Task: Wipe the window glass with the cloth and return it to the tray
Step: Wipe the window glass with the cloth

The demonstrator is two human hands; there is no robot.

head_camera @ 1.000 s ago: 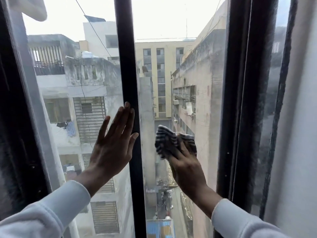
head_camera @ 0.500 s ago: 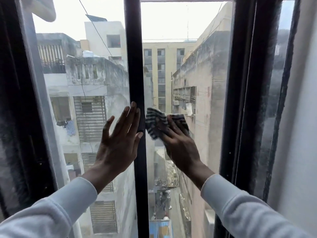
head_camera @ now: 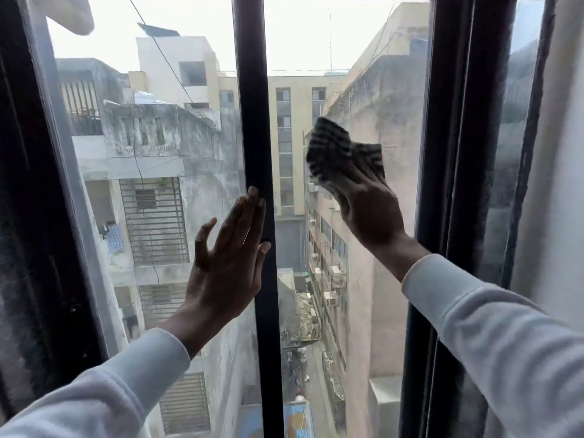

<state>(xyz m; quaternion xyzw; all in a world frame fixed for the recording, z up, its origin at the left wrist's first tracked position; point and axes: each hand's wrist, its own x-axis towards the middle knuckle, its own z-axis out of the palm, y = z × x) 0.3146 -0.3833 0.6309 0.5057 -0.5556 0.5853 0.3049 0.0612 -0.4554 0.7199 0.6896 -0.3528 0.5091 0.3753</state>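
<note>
A central window bar [head_camera: 252, 121] runs from twelve to six o'clock, parting a left pane [head_camera: 151, 153] from a right pane [head_camera: 363, 279]. The left hand [head_camera: 227, 263] lies flat at about seven o'clock from centre, its palm on the left pane and its fingertips [head_camera: 252, 192] against the bar. At two o'clock the right hand [head_camera: 369, 213] presses the cloth [head_camera: 338, 153] on the right pane, the cloth above the hand. The frame post [head_camera: 455, 184] stands at three o'clock, just right of that hand. Buildings [head_camera: 158, 137] lie behind the glass, an alley [head_camera: 303, 358] below at six o'clock.
</note>
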